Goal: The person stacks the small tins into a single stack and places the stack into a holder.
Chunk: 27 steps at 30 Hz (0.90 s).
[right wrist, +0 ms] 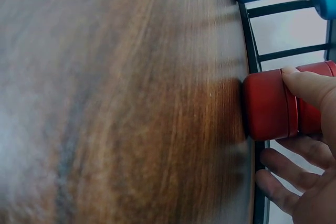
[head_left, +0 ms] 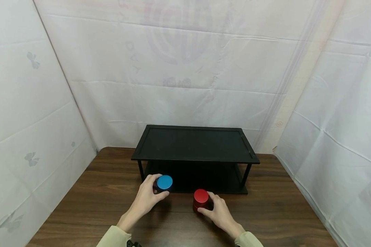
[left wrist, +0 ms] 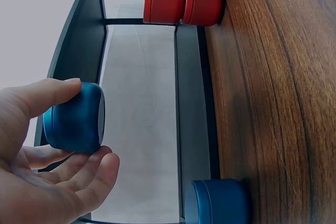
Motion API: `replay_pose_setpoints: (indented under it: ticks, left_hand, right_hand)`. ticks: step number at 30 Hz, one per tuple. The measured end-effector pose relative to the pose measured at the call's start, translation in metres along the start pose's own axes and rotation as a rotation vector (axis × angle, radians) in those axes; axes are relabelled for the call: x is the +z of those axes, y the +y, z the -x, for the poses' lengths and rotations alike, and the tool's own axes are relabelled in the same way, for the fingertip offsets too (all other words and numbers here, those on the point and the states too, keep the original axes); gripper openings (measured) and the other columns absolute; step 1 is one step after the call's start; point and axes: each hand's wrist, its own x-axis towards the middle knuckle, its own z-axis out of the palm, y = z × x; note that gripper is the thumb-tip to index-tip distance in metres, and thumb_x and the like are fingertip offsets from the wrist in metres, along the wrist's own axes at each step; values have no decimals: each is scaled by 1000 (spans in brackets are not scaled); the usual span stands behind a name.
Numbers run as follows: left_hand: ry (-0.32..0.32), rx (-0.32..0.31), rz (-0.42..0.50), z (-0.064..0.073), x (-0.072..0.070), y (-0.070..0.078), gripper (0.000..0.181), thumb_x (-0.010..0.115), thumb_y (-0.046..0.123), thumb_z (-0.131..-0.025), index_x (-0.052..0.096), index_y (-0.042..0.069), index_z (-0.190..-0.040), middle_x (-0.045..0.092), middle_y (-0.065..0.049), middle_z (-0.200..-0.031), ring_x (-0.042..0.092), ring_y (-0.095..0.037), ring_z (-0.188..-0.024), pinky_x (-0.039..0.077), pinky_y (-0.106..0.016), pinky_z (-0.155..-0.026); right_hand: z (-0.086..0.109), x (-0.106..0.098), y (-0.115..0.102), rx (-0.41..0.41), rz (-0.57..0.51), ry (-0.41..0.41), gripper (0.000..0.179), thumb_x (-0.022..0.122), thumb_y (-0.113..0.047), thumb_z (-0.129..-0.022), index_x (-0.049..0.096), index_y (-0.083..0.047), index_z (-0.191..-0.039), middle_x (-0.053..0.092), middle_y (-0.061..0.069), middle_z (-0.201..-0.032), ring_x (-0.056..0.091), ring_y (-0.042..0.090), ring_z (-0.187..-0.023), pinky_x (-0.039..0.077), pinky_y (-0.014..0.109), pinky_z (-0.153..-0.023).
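Note:
My left hand [head_left: 146, 196] pinches a round blue tin [left wrist: 76, 119] between thumb and fingers, holding it up off the table in front of the shelf's left part. A second blue tin [left wrist: 224, 202] stands on the wood below; in the head view it is hidden. To the right, two red tins are stacked in front of the shelf. My right hand [head_left: 220, 212] grips this stack from its right side, the thumb at the seam between the upper red tin [head_left: 201, 196] and the lower red tin [right wrist: 266, 106]. The lower one is right at the tabletop.
A black two-tier shelf [head_left: 194, 144] stands at the back of the brown wooden table [head_left: 105, 206], its lower board just behind the tins. White sheeting [head_left: 185, 68] hangs behind the table and along both sides.

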Motion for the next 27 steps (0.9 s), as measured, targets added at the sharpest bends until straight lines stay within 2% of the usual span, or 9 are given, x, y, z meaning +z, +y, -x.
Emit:
replay_pose_setpoints:
  ticks: [17, 21, 27]
  left_hand:
    - [9, 21, 0, 1, 1, 5, 56, 83, 16, -74, 58, 6, -124, 58, -10, -111, 54, -15, -89, 54, -31, -72]
    - [-4, 19, 2, 0, 2, 6, 57, 83, 16, -75, 57, 7, -125, 57, -9, -111, 54, -15, -89, 53, -30, -72]
    - [-12, 6, 23, 1, 4, 8, 58, 82, 15, -75, 57, 8, -126, 57, -7, -109, 54, -14, -91, 55, -33, -74]
  right_hand:
    - [0, 2, -1, 6, 1, 1, 64, 76, -40, -80, 55, -4, -129, 68, 6, -112, 65, 21, -102, 55, 39, -87]
    - [0, 2, -1, 5, 4, 4, 63, 77, -40, -80, 56, -5, -128, 68, 6, -112, 65, 21, -101, 55, 39, -86]
    - [1, 1, 0, -2, 4, 0, 64, 76, -41, -80, 56, -4, -127, 69, 6, -113, 65, 21, -102, 55, 38, -86]
